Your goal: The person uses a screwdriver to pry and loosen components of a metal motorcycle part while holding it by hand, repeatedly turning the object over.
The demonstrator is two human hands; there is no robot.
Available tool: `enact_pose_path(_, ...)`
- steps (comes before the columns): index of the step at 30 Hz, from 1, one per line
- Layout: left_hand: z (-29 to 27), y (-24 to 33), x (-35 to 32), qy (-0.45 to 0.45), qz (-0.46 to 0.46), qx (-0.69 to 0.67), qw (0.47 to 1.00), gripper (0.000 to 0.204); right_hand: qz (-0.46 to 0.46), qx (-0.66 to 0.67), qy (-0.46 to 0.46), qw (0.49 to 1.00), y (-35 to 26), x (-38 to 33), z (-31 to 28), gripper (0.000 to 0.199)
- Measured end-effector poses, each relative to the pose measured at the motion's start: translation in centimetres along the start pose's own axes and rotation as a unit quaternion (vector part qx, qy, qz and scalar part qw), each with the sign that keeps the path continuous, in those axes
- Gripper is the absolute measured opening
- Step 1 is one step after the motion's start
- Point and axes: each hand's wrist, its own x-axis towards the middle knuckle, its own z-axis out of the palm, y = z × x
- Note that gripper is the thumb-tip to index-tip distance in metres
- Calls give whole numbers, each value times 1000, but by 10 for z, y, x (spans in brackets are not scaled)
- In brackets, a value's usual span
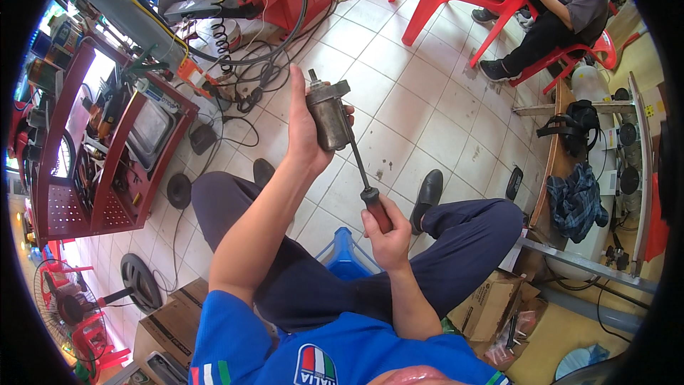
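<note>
My left hand point(305, 135) holds up a cylindrical metal motor point(328, 121), like a small starter motor, with a thin shaft at its upper end and a flanged lug beside it. The fingers wrap behind its body, and some fingertips show at the right side. Lower and to the right, my right hand point(391, 239) grips a screwdriver point(374, 205) by its red and black handle. Its long dark shank slants up to the motor's right side. The tip is hidden there, so whether it touches a screw I cannot tell.
A dark red tool rack point(121, 199) full of tools stands at the left. Cables and a red machine point(299, 0) are beyond it. Another person point(570, 7) sits at the far right by a red chair point(456, 0) bearing a tray of parts. A blue stool point(345, 249) shows between my legs.
</note>
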Motion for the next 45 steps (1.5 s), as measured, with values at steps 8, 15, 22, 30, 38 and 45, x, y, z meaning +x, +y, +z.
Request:
enact_pose_path(8, -1, 0, 0, 4, 8, 5, 1000, 73, 49, 5, 11, 999, -7, -1, 0, 36)
enact_pose_path(15, -1, -1, 1, -4, 22, 14, 1000, 75, 17, -20, 15, 1000, -3, -1, 0, 39)
enact_pose_path(22, -3, -1, 2, -5, 31, 18, 999, 76, 133, 253, -40, 958, -2, 1, 0, 40)
enact_pose_path(30, -2, 4, 1, 3, 44, 46, 998, 78, 110, 143, -2, 984, -4, 1, 4, 35)
enact_pose_path(38, 1, 4, -3, 9, 21, 35, 999, 75, 200, 381, -80, 899, -3, 2, -5, 21)
enact_pose_path(45, -3, 4, -1, 5, 15, 32, 999, 80, 110, 186, -52, 975, -3, 3, 4, 21)
